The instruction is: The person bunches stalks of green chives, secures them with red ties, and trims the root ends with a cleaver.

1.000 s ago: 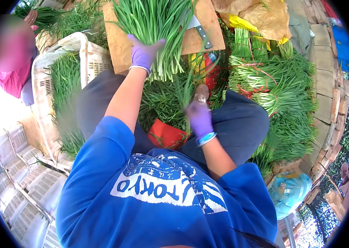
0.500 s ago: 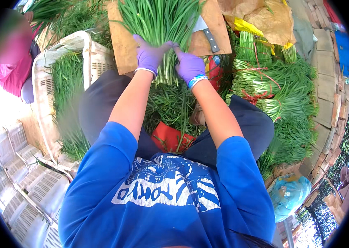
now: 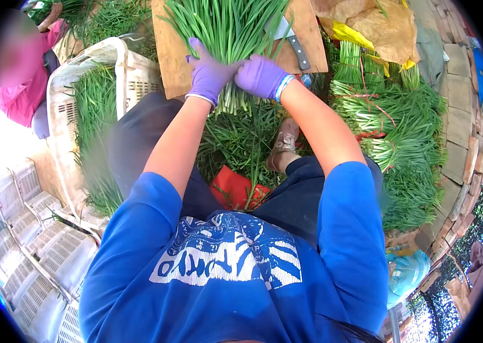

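Two hands in purple gloves meet at one bunch [image 3: 227, 26] of long green stalks, which lies on one wooden board [image 3: 174, 60], its pale cut ends jutting past the near edge. The left hand [image 3: 209, 74] is partly closed around the bunch near those ends, thumb laid across the top, one finger sticking out. The right hand [image 3: 261, 77] is curled into a fist against the bunch's right side; whether it grips anything cannot be told. One knife [image 3: 297, 50] lies right of the bunch, its black handle toward the person.

To the left stands one white crate [image 3: 54, 108] of greens; beyond it sits one co-worker [image 3: 21, 103] in pink. To the right, several bundles [image 3: 401, 148] with red ties overlap too much to count. One shoe [image 3: 285, 140] and one red object [image 3: 230, 184] show below the hands.
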The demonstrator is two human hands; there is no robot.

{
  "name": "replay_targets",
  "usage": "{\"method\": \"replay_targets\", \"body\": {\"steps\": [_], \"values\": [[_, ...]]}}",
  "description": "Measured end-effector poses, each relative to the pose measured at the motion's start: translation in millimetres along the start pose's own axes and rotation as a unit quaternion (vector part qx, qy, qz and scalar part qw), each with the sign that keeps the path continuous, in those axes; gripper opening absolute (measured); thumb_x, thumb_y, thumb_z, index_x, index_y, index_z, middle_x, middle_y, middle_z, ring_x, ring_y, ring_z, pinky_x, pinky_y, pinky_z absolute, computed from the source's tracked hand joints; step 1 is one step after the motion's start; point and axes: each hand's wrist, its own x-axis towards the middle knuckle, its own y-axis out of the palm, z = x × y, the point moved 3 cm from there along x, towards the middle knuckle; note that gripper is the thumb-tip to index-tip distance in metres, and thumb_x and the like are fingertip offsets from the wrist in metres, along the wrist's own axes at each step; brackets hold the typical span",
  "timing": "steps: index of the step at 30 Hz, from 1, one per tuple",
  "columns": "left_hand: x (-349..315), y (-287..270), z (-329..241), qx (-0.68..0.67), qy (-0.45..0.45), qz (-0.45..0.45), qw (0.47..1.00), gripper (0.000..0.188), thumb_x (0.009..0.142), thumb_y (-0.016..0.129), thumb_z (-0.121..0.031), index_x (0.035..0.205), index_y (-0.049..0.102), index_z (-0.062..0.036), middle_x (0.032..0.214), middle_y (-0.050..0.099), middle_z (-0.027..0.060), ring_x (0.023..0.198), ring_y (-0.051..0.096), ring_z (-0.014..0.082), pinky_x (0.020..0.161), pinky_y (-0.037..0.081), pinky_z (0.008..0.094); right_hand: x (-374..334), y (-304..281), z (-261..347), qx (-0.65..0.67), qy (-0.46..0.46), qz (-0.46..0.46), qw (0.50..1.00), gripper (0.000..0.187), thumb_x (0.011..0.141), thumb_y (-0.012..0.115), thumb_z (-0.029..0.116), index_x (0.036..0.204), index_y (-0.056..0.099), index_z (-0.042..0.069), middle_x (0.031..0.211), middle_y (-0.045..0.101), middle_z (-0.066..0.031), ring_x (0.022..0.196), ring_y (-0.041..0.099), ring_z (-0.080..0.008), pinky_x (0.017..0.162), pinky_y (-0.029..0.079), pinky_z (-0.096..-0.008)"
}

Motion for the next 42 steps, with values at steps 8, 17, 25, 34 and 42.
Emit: {"method": "replay_targets", "body": {"steps": [8,17,25,34,42], "values": [[1.0,8.1,11.9,-0.010,0.009,0.000,1.000,0.129,0.050,0.077,-0.049,0.135,-0.012,-0.0114,0.134,0.009,0.0359,0.109,0.041,0.0485,0.091,0.038,0.0440,-20.9,-21.7,-5.4,0.078,-0.015,0.168,0.983,0.009,0.062,0.055,0.013,0.057,0.060,0.006,0.055,0.057,-0.0093,0.052,0.058,-0.0256,0.050,0.044,-0.0359],[-2.2,6.7,1.1,0.004,-0.022,0.019,1.000,0.127,0.052,0.077,-0.048,0.136,-0.013,-0.0131,0.135,0.009,0.0338,0.111,0.039,0.0476,0.090,0.038,0.0449,-108.9,-42.4,124.4,0.321,-0.051,0.362,0.874,0.022,0.064,0.056,0.022,0.079,0.065,0.008,0.064,0.060,-0.0123,0.060,0.060,-0.0298,0.054,0.046,-0.0411],[0.0,2.6,4.9,-0.019,-0.010,0.008,1.000,0.123,0.055,0.077,-0.044,0.136,-0.012,-0.0138,0.135,0.007,0.0328,0.115,0.034,0.0473,0.091,0.037,0.0461,-48.8,-62.3,40.2,0.251,0.292,0.089,0.919,0.060,0.072,0.060,0.028,0.123,0.037,0.007,0.069,0.058,-0.0121,0.063,0.058,-0.0303,0.054,0.045,-0.0419],[-2.7,2.5,1.0,-0.016,-0.023,0.017,0.999,0.128,0.051,0.078,-0.047,0.136,-0.013,-0.0139,0.135,0.009,0.0336,0.113,0.036,0.0475,0.090,0.038,0.0465,-35.1,-5.3,44.5,0.233,0.378,0.244,0.862,0.016,0.071,0.050,0.016,0.076,0.063,0.007,0.073,0.062,-0.0168,0.070,0.061,-0.0330,0.066,0.048,-0.0417],[-3.0,1.9,0.9,-0.010,-0.048,0.027,0.998,0.127,0.052,0.078,-0.047,0.136,-0.012,-0.0156,0.136,0.008,0.0312,0.117,0.033,0.0464,0.091,0.037,0.0477,-46.7,5.8,61.4,0.393,0.482,0.166,0.765,0.021,0.078,0.050,0.022,0.080,0.057,0.002,0.068,0.061,-0.0155,0.061,0.061,-0.0276,0.060,0.049,-0.0381]]}}
